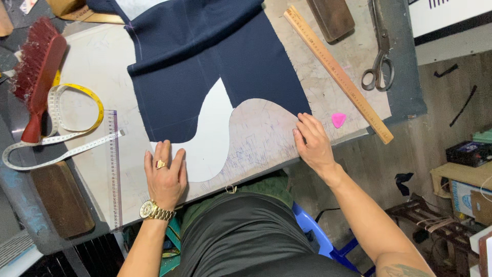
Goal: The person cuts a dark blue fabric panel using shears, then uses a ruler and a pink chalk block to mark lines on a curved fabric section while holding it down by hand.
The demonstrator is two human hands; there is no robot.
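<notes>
We see the navy cloth (215, 66) spread flat on the board (92, 169), just ahead of both hands, w/ its near edge cut in a curve. A white paper pattern (212, 133) lies partly under the cloth & sticks out toward us between the hands.

Our left hand (165, 174) is open, palm down, fingers together, lying flat on the board at the pattern's near left corner; the fingertips reach the cloth's near edge. It has a gold ring on one finger & a gold watch (151, 210) at the wrist.

Our right hand (312, 141) is open too, palm down, fingers stretched; the fingertips touch the cloth's near right corner. It grips nothing.

Just right of the right hand sits a pink chalk (338, 120), not touching it. Beyond the chalk a wooden ruler (335, 69) lies at a slant, running away from the hand, & further right are scissors (380, 56). A dark wooden block (332, 18) is well ahead of the right hand.

Left of the left hand a clear ruler (115, 169) lies along the board, near but apart. Further left a tape measure (61, 128) loops loosely, w/ a red brush (37, 72) beyond it & a 2nd wooden block (61, 197) at the far left, off the board.
</notes>
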